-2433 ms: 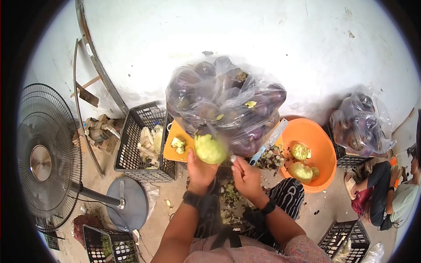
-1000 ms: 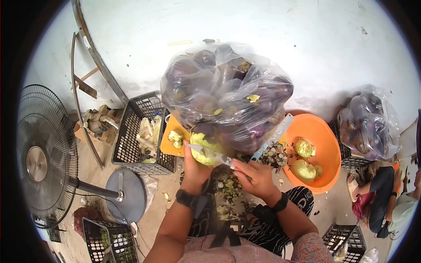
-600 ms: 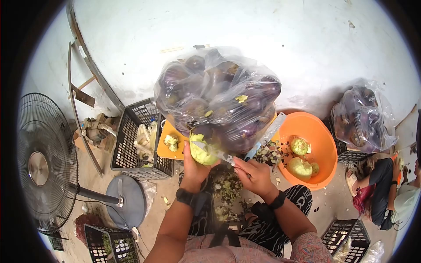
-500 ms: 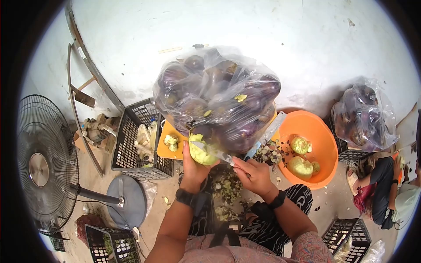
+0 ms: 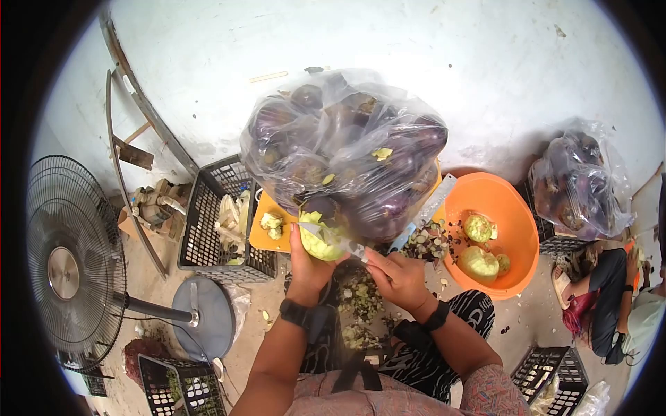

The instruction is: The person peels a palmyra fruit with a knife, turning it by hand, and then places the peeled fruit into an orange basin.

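A pale green, trimmed vegetable [image 5: 320, 244] rests in my left hand [image 5: 307, 271], whose fingers wrap round its left side and underside. My right hand [image 5: 398, 276] grips the handle of a knife [image 5: 343, 243], and the blade lies against the vegetable's upper face. Just beyond both hands is a big clear plastic bag [image 5: 347, 152] full of dark purple eggplants. It rests on a yellow surface [image 5: 262, 239], where a small pale piece [image 5: 271, 224] lies at the left. A broad-bladed tool [image 5: 433, 201] with a light blue handle lies to the bag's right.
An orange basin [image 5: 524, 246] holds pale peeled pieces. Black crates [image 5: 229, 270] stand left, lower left and lower right. A standing fan [image 5: 66, 263] is at far left. Another eggplant bag [image 5: 579, 184] and a seated person [image 5: 610, 298] are at right. Trimmings [image 5: 361, 305] lie below my hands.
The view has shifted slightly. My right hand and the knife have moved very little, and both hands keep their holds.
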Demonstrator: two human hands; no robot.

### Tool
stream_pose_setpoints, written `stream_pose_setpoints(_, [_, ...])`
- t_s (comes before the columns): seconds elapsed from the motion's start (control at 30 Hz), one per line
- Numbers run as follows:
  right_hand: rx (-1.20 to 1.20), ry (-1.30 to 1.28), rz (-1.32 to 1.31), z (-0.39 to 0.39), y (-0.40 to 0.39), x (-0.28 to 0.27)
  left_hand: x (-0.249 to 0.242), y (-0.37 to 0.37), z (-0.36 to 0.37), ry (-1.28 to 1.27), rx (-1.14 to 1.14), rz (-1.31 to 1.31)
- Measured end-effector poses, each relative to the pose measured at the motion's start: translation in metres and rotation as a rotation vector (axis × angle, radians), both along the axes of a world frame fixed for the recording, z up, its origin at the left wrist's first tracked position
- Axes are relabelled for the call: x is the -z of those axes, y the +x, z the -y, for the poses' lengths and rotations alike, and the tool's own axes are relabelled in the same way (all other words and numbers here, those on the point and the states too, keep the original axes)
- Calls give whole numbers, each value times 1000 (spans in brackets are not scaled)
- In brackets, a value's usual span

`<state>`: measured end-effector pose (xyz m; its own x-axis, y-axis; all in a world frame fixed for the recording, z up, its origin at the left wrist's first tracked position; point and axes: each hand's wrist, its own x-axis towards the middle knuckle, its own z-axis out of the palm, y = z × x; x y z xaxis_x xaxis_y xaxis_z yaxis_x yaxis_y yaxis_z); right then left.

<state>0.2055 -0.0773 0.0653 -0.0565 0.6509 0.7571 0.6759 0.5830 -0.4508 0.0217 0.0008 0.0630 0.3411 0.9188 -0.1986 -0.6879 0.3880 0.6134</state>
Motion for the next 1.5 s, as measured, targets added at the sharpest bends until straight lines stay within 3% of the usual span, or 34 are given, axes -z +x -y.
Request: stream_pose_setpoints(1.5, [110, -62, -6, -8, -14, -3, 7, 2, -5, 31, 6, 14])
